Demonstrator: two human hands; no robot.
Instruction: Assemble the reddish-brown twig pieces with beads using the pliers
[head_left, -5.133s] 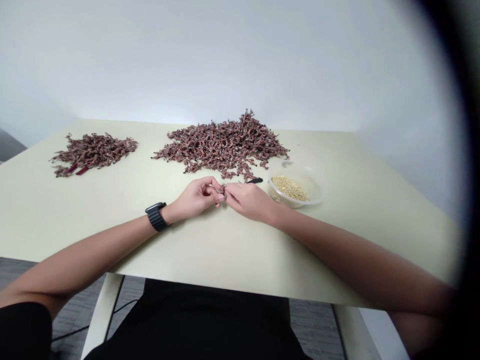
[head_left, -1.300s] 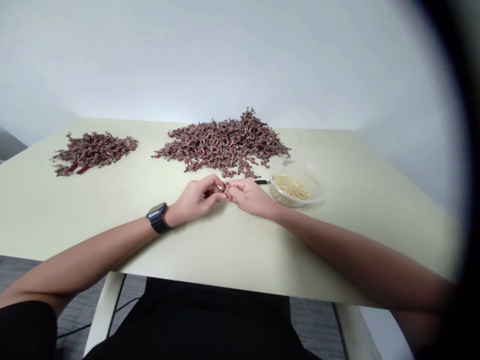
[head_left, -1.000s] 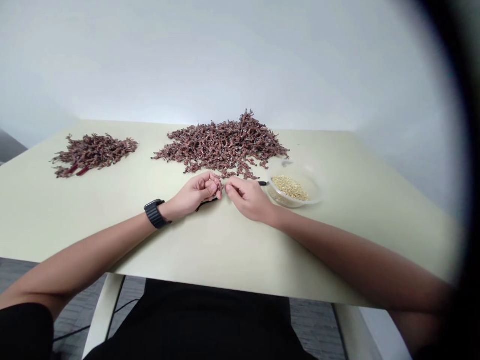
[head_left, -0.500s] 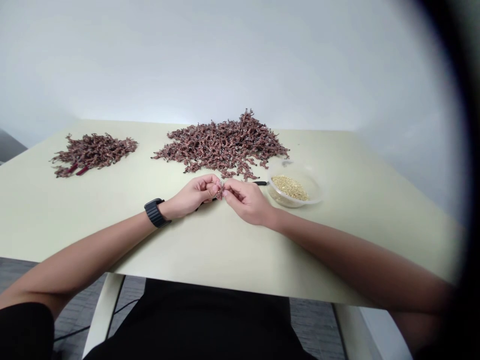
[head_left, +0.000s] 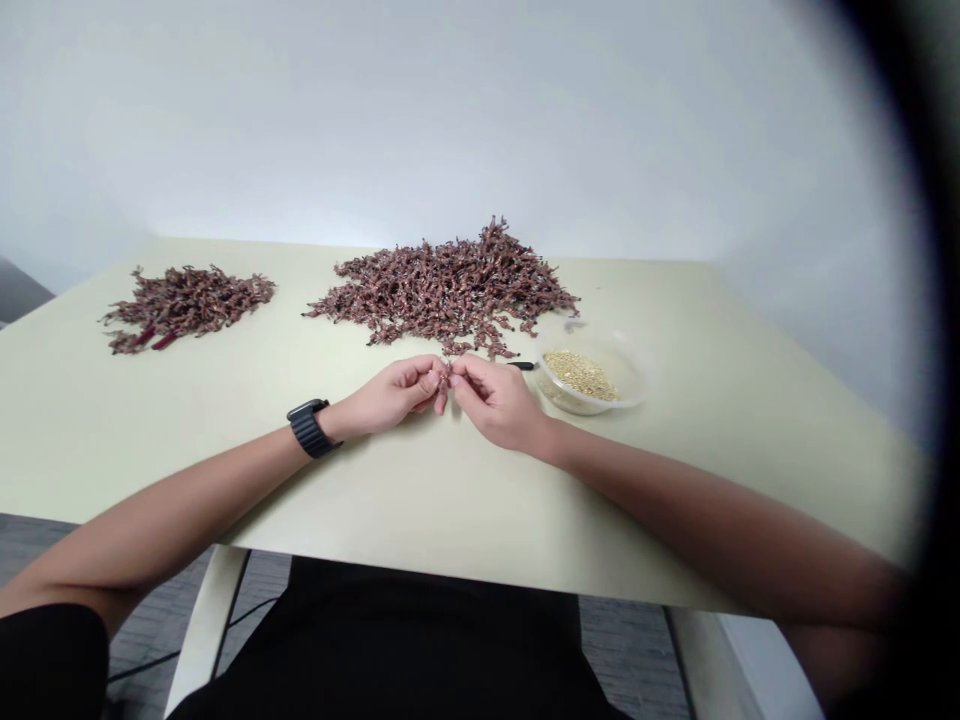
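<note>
My left hand (head_left: 401, 393), with a dark watch (head_left: 311, 427) on the wrist, is closed in a pinch on a small reddish-brown piece (head_left: 444, 377). Fingertips of my right hand (head_left: 499, 403) pinch the same piece from the other side; its details are too small to make out. Just beyond both hands spreads a large pile of similar reddish-brown pieces (head_left: 450, 290) with dark tips. A thin black object (head_left: 521, 366) pokes out behind my right hand, partly hidden by it.
Right of my hands stands a clear plastic bowl (head_left: 634, 385) holding small gold-coloured bits (head_left: 581, 375). A smaller pile of brown pieces (head_left: 195, 300) lies at the left, with a dark red object (head_left: 165, 341) at its front. A wall (head_left: 450, 120) rises behind the pale table (head_left: 360, 510).
My left hand has shifted slightly right, its fingers changing position on the small piece. The black strip seen beneath the left hand earlier no longer shows. Piles and bowl look the same.
</note>
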